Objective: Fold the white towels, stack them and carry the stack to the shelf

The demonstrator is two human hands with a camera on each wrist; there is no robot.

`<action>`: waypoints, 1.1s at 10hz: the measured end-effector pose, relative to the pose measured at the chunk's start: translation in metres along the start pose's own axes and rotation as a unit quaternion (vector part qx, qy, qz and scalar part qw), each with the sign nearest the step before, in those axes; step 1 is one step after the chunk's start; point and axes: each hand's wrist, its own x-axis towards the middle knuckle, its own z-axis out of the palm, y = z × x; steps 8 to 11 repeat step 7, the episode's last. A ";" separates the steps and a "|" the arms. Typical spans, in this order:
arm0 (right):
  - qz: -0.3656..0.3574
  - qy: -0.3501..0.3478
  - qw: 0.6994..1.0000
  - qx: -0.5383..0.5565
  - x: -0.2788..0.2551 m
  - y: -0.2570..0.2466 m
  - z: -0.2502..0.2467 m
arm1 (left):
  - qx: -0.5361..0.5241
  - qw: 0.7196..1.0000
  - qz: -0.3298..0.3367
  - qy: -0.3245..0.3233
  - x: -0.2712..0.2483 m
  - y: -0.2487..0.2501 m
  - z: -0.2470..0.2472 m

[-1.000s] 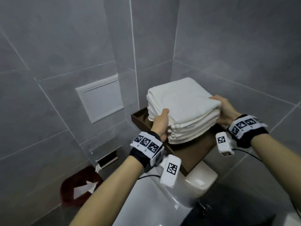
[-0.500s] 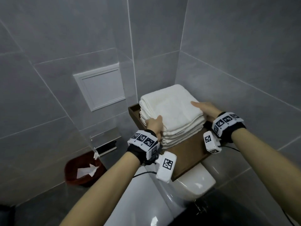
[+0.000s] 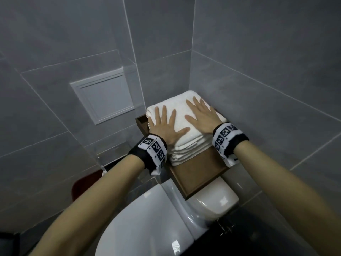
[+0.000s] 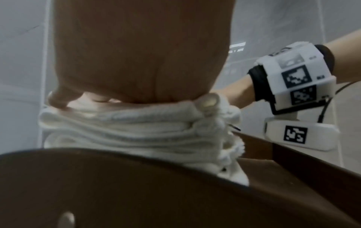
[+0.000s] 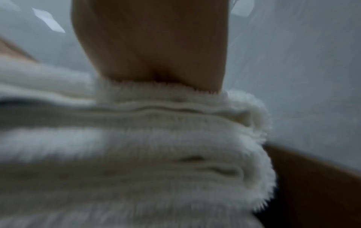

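A stack of folded white towels (image 3: pixel 181 115) sits on the brown wooden shelf (image 3: pixel 195 172) in the corner above the toilet. My left hand (image 3: pixel 165 124) lies flat on the left half of the top towel, fingers spread and straight. My right hand (image 3: pixel 202 116) lies flat on the right half, fingers spread as well. In the left wrist view the palm (image 4: pixel 136 54) presses onto the towel stack (image 4: pixel 136 132), with the shelf's front rim (image 4: pixel 136 192) below. The right wrist view is blurred: palm (image 5: pixel 156 43) on the fluffy towel edges (image 5: pixel 156 146).
Grey tiled walls close in behind and to the right of the shelf. A white access panel (image 3: pixel 103 97) is set in the left wall. The white toilet (image 3: pixel 166 218) stands below the shelf, and a red bin (image 3: pixel 86 183) is on the floor at left.
Both hands let go of the sides of the stack and moved on top of it, now lying flat. The stack went down onto the shelf, back into the corner.
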 end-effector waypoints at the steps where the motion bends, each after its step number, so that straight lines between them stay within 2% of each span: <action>1: 0.008 0.021 0.999 -0.028 0.003 0.004 0.016 | -0.010 1.000 -0.009 0.000 0.007 -0.005 0.010; 3: 0.010 0.017 0.999 -0.029 0.011 0.004 0.018 | -0.053 0.998 -0.020 -0.026 0.015 -0.009 0.008; 4: 0.031 0.029 0.999 0.025 0.007 0.001 0.007 | -0.135 0.990 -0.002 0.037 0.004 -0.012 -0.005; 5: 0.079 0.183 0.938 0.282 -0.005 -0.010 -0.008 | -0.336 0.916 0.020 0.217 -0.014 -0.030 -0.026; 6: 0.061 0.268 0.824 0.495 -0.033 -0.042 -0.025 | -0.556 0.809 0.055 0.180 -0.039 -0.050 -0.056; 7: 0.026 0.307 0.757 0.576 -0.076 -0.075 -0.022 | -0.712 0.683 0.084 0.142 -0.081 -0.069 -0.061; 11: 0.026 0.307 0.757 0.576 -0.076 -0.075 -0.022 | -0.712 0.683 0.084 0.142 -0.081 -0.069 -0.061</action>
